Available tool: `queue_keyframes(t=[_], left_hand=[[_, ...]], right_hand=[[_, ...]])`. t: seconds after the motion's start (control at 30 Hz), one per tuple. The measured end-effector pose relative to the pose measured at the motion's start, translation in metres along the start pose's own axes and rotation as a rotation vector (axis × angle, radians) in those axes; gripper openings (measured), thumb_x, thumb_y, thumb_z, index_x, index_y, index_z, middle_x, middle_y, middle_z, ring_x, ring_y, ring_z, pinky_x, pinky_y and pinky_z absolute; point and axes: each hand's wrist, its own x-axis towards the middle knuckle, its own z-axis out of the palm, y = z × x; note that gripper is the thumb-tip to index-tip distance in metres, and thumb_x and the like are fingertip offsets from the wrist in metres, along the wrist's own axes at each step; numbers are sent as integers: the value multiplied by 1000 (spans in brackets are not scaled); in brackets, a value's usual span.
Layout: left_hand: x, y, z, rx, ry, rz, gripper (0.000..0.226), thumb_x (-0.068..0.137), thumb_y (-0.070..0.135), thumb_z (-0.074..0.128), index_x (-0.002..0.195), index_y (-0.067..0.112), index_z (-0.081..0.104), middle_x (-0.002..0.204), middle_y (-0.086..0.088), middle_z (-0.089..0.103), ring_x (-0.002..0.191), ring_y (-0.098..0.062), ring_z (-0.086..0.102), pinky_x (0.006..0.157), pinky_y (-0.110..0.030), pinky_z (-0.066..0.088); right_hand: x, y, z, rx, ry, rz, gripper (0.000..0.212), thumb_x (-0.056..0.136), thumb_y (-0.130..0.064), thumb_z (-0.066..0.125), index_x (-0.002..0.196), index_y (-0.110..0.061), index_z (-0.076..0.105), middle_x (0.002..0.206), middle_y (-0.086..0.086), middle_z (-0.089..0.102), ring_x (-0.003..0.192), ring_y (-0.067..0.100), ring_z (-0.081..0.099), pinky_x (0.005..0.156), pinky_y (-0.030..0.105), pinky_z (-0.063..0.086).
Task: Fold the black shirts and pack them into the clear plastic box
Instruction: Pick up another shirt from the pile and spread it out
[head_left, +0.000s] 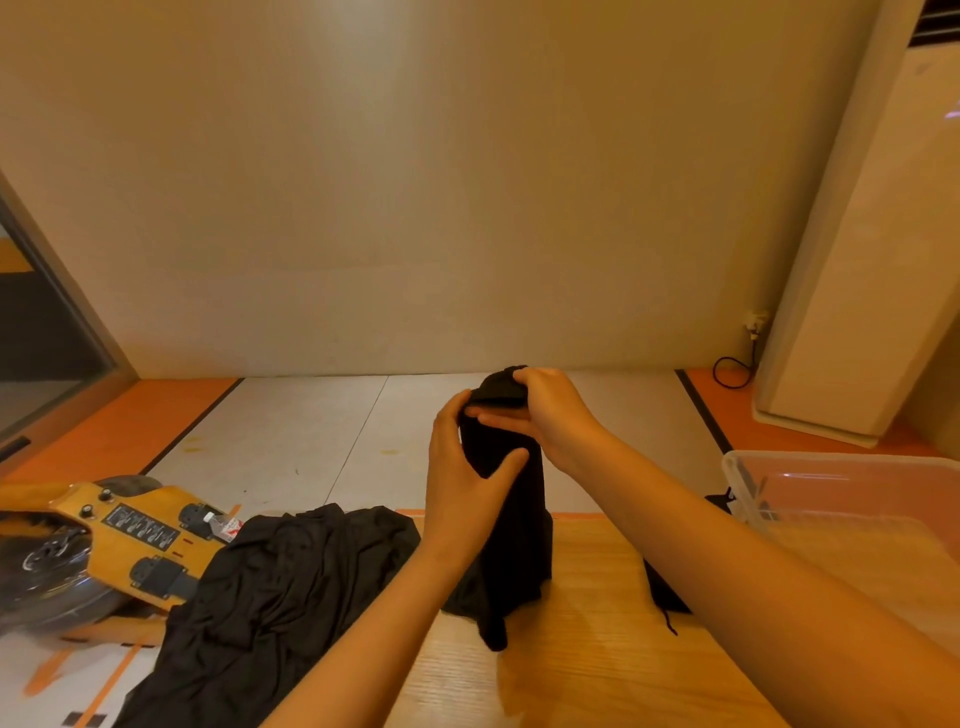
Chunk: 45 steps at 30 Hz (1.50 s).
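One wooden table (597, 649) takes up the foreground. A crumpled black shirt (270, 587) sprawls over its left edge, unfolded. At the right sits the clear plastic box (831, 483), its near side partly hidden by the right forearm. Between them a second black shirt (511, 530) hangs in a narrow bundle, its lower end touching the table. The left hand (462, 467) grips it from the side, thumb across the front. The right hand (550, 410) clutches its top.
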Motion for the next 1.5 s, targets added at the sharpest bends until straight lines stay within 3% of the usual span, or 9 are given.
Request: queue_keyframes(t=[0.1, 0.2, 0.37, 0.53, 0.73, 0.9, 1.23, 1.37, 1.5], left_hand=[[-1, -4, 4, 24, 84, -11, 77, 86, 8, 66, 142, 42, 27, 134, 9, 49, 120, -4, 51, 95, -23, 48], [4, -10, -3, 83, 101, -45, 62, 92, 2, 53, 139, 35, 31, 103, 4, 60, 83, 0, 62, 69, -15, 52], [2, -48, -27, 170, 12, -230, 20, 88, -3, 55, 95, 15, 57, 84, 3, 62, 75, -7, 61, 58, -9, 45], [-15, -93, -32, 273, -165, -374, 24, 89, 4, 63, 67, 13, 57, 63, 0, 55, 59, -8, 54, 55, -15, 42], [-1, -108, -50, 225, -117, -418, 12, 91, 6, 63, 82, 12, 69, 80, -2, 70, 77, -12, 65, 64, -15, 46], [23, -114, -78, 308, -24, -415, 18, 96, 0, 51, 89, 15, 60, 84, -3, 63, 74, -19, 64, 73, -39, 58], [21, -136, -97, 620, 17, -249, 9, 99, 15, 52, 92, 11, 56, 58, -6, 56, 47, -21, 52, 45, -29, 37], [2, -152, -91, 338, 44, -488, 7, 95, 5, 56, 91, 8, 62, 66, -13, 67, 54, -23, 67, 51, -27, 56], [-20, -172, -85, 135, 171, -676, 8, 90, 0, 61, 93, 2, 68, 81, -17, 71, 71, -25, 71, 65, -29, 57]], right_hand=[[-3, -5, 6, 66, -14, -42, 20, 103, -14, 36, 94, -9, 53, 96, 17, 64, 85, 33, 70, 82, 36, 58], [-4, -16, 5, 175, -46, -73, 23, 103, -14, 34, 111, -2, 52, 97, 18, 67, 87, 32, 71, 83, 36, 58], [-7, -41, -12, 277, -10, -170, 24, 104, -12, 33, 97, -5, 55, 92, 16, 69, 86, 32, 72, 85, 37, 57], [-4, -56, -21, 295, 42, -231, 23, 104, -13, 34, 99, -6, 56, 98, 17, 69, 88, 32, 71, 86, 38, 57], [4, -64, -47, 402, 134, -235, 20, 102, -6, 34, 93, -4, 51, 89, 18, 67, 83, 33, 72, 83, 38, 58], [22, -55, -84, 406, 235, -191, 16, 102, -5, 38, 93, -2, 51, 94, 22, 63, 76, 30, 71, 71, 32, 60], [39, 45, -165, 175, 513, 166, 13, 100, -6, 45, 109, 1, 51, 119, 17, 55, 75, 28, 66, 54, 28, 57], [30, 90, -185, 115, 595, 329, 25, 98, -10, 52, 122, -2, 50, 120, 19, 56, 76, 28, 64, 40, 25, 54], [23, 124, -198, 1, 712, 398, 37, 94, -12, 60, 129, -4, 50, 130, 18, 51, 96, 32, 55, 58, 36, 56]])
